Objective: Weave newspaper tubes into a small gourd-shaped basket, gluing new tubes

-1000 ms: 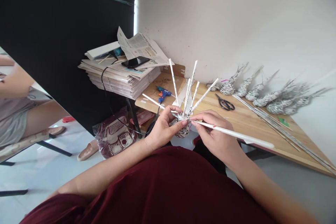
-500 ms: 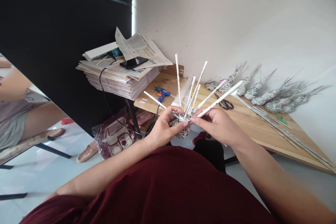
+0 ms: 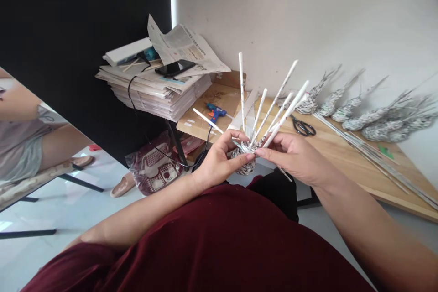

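Observation:
A small woven paper basket is held in front of my body, with several rolled paper sticks fanning up and out of its rim. My left hand wraps round the left side of the basket, thumb along the near rim and fingers behind. On the other side my right hand pinches a white paper stick near its lower end, at the basket's rim. The right fingertips are partly hidden behind the stick.
On the wooden table lie black scissors, a blue glue gun, long paper sticks and several woven paper pieces. A newspaper stack carries a phone. Another person sits at left.
The view has shifted, so table things appear displaced. The stick in my right hand points more steeply upward than before. Both hands keep hold at the basket.

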### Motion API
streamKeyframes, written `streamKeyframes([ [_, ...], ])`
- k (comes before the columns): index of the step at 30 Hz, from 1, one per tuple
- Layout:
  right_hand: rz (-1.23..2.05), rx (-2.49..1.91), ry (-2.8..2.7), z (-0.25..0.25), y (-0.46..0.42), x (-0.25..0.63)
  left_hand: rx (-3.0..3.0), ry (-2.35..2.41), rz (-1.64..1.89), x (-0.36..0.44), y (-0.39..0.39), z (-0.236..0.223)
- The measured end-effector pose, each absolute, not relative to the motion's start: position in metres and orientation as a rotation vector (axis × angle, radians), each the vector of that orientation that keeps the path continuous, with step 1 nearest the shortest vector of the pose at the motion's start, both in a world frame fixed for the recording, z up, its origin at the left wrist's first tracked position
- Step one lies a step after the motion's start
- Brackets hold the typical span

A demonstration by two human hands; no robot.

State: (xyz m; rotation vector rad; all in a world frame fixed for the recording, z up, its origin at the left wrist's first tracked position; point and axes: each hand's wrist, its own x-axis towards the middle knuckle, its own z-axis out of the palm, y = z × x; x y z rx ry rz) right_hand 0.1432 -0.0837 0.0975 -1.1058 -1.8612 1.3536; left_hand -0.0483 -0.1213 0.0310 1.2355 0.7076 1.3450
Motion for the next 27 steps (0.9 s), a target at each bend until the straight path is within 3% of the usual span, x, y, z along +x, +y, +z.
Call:
streamKeyframes([
  [8,0.931,-1.155,-1.964,0.082,-0.094,0.139,1.231,0.697,1.384,-0.046,-0.118,0.025],
  [27,0.976,-1.217,-1.793,0.071,-0.095,0.149,1.46,0.763,1.328,-0.046,-0.123,0.018],
])
